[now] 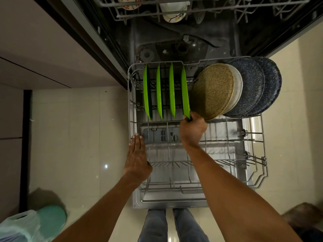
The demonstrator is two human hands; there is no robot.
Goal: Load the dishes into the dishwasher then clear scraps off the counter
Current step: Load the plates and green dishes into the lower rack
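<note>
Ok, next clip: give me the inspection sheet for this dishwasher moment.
Surface: lower rack pulled out over the open door; front half bare.
Job's things: four green plates upright in a row; brown plate leaning on a grey plate; two blue plates behind.
Clutter: plastic bag on the floor.
Grippers: left hand flat on the rack edge; right hand holds the rightmost green plate.
Cables: nothing seen.
Surroundings: upper rack with bowls; tiled floor.

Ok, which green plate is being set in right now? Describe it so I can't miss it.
Find the pulled-out lower rack. Four green plates stand on edge in its far-left section. It's the rightmost green plate, beside the tan speckled plate, the only one whose near corner the right hand grips.
</note>
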